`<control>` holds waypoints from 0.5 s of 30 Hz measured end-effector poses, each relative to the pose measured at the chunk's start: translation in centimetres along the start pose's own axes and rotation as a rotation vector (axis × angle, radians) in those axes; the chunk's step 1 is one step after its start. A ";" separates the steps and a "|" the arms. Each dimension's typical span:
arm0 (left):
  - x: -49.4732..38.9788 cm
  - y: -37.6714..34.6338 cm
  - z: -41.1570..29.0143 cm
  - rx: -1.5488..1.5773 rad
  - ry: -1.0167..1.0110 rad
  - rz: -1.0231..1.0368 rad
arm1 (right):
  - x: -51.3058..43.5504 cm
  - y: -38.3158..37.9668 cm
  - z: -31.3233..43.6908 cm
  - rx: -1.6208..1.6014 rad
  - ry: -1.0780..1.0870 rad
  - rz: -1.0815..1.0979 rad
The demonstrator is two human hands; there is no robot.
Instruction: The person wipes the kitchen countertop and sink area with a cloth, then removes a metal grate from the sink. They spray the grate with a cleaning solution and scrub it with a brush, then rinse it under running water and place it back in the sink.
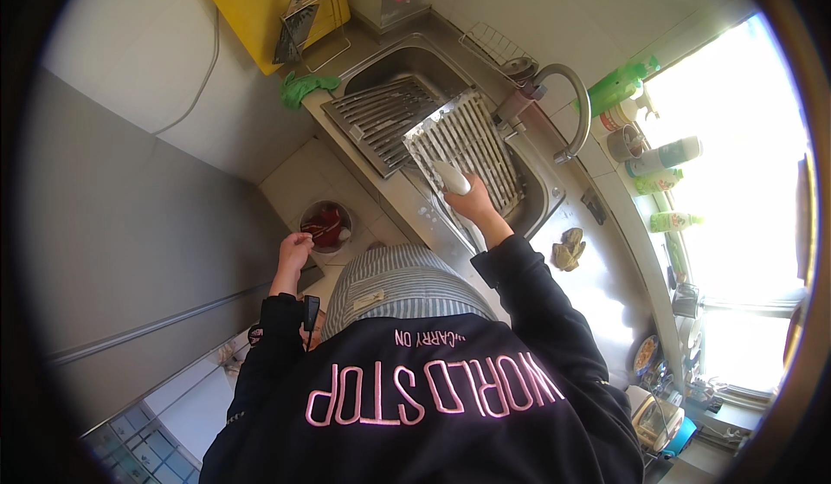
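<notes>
My right hand (472,199) grips a white tapered object (452,177), whose exact kind I cannot make out. Its narrow end lies over a slatted metal baffle filter (477,143), which bears whitish patches and leans over the sink basin (542,208). A second slatted filter (383,120) lies beside it, across the other basin (422,55). My left hand (297,250) hangs off the counter's front, fingers drawn together, and I see nothing held in it. Below and beyond it, on the floor, stands a round bin (326,226) with dark red contents.
A curved faucet (581,114) rises behind the sink. A crumpled brownish cloth (569,250) lies on the counter, right of the basin. Green gloves or cloth (308,88) sit at the left edge, near a yellow cutting board (260,10) and a cleaver (295,33). Several bottles (662,157) line the windowsill.
</notes>
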State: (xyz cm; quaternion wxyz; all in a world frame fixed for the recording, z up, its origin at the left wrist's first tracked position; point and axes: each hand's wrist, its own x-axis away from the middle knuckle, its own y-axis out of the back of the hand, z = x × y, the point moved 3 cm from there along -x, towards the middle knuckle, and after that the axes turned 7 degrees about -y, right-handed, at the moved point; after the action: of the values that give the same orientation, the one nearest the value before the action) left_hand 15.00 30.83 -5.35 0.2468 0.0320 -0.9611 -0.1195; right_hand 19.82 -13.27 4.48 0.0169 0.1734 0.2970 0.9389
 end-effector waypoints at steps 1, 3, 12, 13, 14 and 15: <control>0.1 0.1 0.0 -0.002 0.000 -0.001 | 0.1 -0.1 -0.5 0.018 -0.041 0.014; 0.4 0.2 0.1 -0.008 0.012 -0.003 | 0.3 -0.1 -1.0 -0.056 0.056 0.011; 1.3 1.4 2.1 -0.066 0.061 0.006 | 2.1 0.3 -3.1 -0.071 0.121 -0.114; 1.2 1.5 2.1 -0.080 0.055 0.023 | 2.2 0.4 -3.2 -0.094 0.086 -0.116; 1.2 1.6 2.3 -0.094 0.091 0.025 | 2.3 0.6 -3.0 -0.111 0.089 -0.128; 1.2 1.5 2.1 -0.082 0.058 0.026 | 2.3 0.9 -2.9 -0.128 0.091 -0.140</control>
State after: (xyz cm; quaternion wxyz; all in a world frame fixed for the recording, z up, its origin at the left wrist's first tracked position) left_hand 12.95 32.61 -6.25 0.2771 0.0130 -0.9482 -0.1546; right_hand 16.75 -15.27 3.47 0.0799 0.1079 0.2485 0.9593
